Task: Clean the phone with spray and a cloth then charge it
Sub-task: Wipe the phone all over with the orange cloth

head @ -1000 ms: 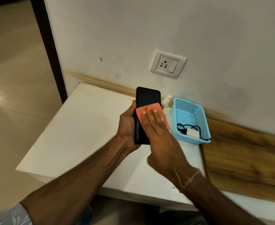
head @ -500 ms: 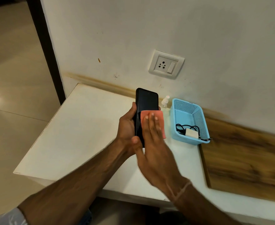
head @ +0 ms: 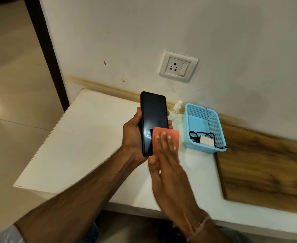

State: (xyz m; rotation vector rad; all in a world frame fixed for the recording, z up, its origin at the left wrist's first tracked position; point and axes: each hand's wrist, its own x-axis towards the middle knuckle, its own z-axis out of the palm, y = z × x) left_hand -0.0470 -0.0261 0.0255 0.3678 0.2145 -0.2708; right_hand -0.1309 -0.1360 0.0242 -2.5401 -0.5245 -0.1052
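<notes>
The person is gripping the phone in the left hand, holding it upright in the air to the left of the blue basket, its dark screen facing the camera. The thumb is lying along the phone's edge farther from the basket, and the left fingers are curling round the edge nearer the basket, so the phone is sitting clamped between them.

The right hand is pressing an orange cloth flat against the lower part of the screen, on the side nearer the basket. Its fingers are lying straight and close together on top of the cloth, and the thumb is sticking out below the phone's bottom edge. A thin thread band is circling that wrist.

The basket is sitting on the white worktop against the wall. A small spray bottle is standing just beside the basket's far left corner, partly hidden behind the phone. Inside the basket, at its near end, a white charger is lying with a black cable looping next to it, and one end of the cable is poking past the near right corner. A wall socket is showing on the wall above the basket, slightly to the left. A wooden panel is running along to the right of the basket.
</notes>
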